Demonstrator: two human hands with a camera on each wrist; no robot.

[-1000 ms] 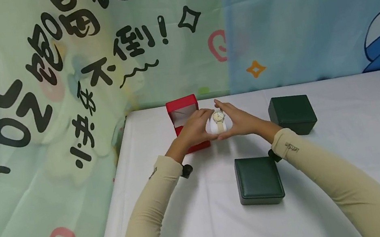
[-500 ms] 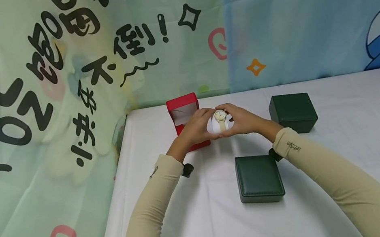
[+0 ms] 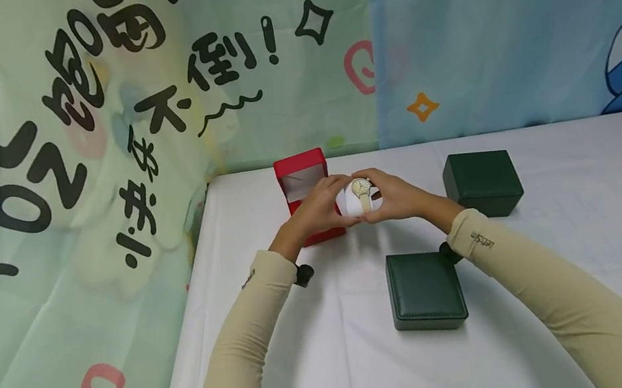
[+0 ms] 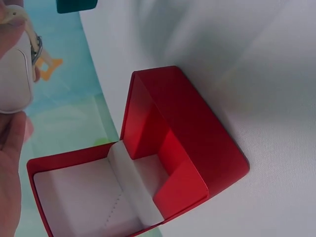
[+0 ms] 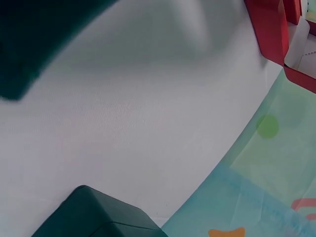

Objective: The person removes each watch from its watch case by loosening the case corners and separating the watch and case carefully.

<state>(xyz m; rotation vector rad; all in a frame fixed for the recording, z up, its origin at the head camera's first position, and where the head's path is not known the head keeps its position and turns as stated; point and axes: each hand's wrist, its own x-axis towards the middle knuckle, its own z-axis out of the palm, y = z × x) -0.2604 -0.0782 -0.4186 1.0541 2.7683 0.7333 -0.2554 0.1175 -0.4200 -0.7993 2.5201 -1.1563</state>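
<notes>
My left hand [image 3: 319, 208] and right hand [image 3: 398, 195] meet in the head view around a white cushion [image 3: 350, 203] that carries a wristwatch [image 3: 361, 188]. The watch has a pale dial, a gold-coloured case and a cream strap. Fingers and thumbs of both hands grip the cushion from its two sides, above the table. In the left wrist view the back of the cushion [image 4: 15, 81] and the strap's buckle show at the left edge. Just behind my left hand stands an opened red box [image 4: 190, 123], its lid raised and a white lining inside. The right wrist view hides my right hand.
Two closed dark green boxes stand on the white-covered table [image 3: 311, 355]: one box [image 3: 424, 288] in front of my right forearm, another box [image 3: 483, 183] at the back right. A printed cloth [image 3: 299, 115] hangs behind and left of the table.
My right forefinger, which was raised, has bent down onto the top of the cushion. The watch has turned slightly to the right, and a gap shows beside my right palm.
</notes>
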